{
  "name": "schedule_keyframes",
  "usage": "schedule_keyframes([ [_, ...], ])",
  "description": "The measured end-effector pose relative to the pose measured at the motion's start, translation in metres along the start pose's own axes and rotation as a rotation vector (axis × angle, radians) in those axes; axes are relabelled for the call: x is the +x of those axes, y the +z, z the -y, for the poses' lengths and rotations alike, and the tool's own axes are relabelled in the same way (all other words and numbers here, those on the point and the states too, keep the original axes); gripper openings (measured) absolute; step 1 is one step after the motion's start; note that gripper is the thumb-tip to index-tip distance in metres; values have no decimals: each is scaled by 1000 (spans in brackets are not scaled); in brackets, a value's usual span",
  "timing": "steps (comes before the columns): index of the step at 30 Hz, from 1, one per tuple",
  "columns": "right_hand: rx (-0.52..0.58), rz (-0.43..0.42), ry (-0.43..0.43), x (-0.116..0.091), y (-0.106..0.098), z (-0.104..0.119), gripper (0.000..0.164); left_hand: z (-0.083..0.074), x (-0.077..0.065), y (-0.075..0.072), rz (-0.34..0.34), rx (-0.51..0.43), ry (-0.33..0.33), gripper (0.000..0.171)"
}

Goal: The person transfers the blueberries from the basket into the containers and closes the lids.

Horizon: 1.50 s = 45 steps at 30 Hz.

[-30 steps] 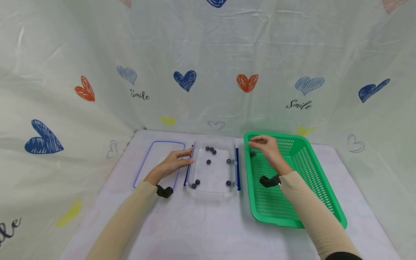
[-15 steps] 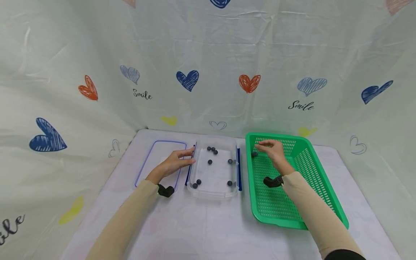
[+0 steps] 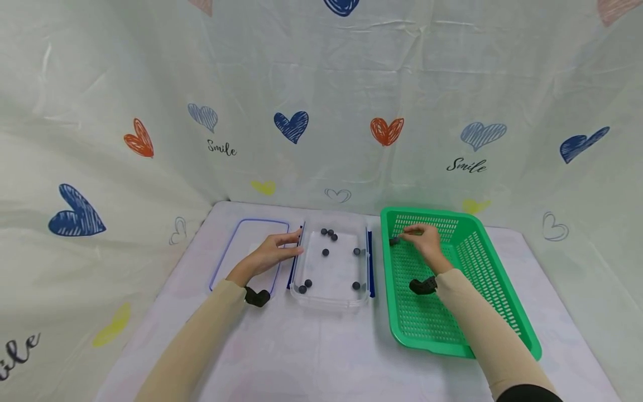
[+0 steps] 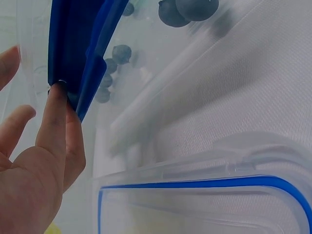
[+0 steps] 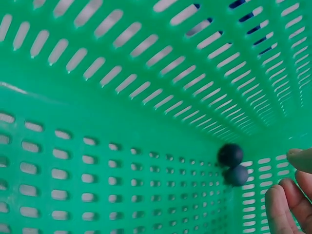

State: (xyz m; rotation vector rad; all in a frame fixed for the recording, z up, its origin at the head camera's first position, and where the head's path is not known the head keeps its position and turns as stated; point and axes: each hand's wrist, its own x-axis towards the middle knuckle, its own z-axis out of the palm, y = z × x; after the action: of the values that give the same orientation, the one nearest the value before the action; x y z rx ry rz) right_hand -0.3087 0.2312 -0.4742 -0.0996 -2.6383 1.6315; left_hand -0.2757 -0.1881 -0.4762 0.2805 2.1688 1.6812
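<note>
My left hand [image 3: 271, 254] is at the left side of a clear plastic food container [image 3: 331, 303], its fingertips touching the blue clasp [image 4: 73, 44] hanging there. Several blueberries [image 3: 325, 252] lie scattered inside that container. Over the left end of a green slotted basket [image 3: 390, 312], my right hand [image 3: 424, 243] reaches in with thumb and fingers slightly parted. Two more blueberries [image 5: 236, 175] sit together in the basket corner, just beside those fingertips. In the right wrist view, a small gap separates the fingers [image 5: 277, 209] from them.
The container's clear lid with a blue seal [image 3: 261, 219] lies flat to the left, partly under my left hand. A second blue clasp [image 3: 370, 262] sticks out between container and basket. Behind the white table [image 3: 311, 357] hangs a heart-printed sheet [image 3: 331, 67].
My right hand has come down and slightly right, deeper into the basket, close to the two blueberries. The left hand stays at the container's side.
</note>
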Motion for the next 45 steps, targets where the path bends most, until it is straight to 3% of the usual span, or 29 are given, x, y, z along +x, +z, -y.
schedule_keyframes([
  [9, 9, 22, -17, 2, 4, -8, 30, -2, 1, 0, -7, 54, 15, 76],
  [23, -88, -22, -11, 7, 15, -19, 27, -1, -1, 1, -10, 11, 8, 73],
  [45, -58, -53, 25, 5, 26, -19, 28, -1, 0, 1, -8, 17, 21, 71],
])
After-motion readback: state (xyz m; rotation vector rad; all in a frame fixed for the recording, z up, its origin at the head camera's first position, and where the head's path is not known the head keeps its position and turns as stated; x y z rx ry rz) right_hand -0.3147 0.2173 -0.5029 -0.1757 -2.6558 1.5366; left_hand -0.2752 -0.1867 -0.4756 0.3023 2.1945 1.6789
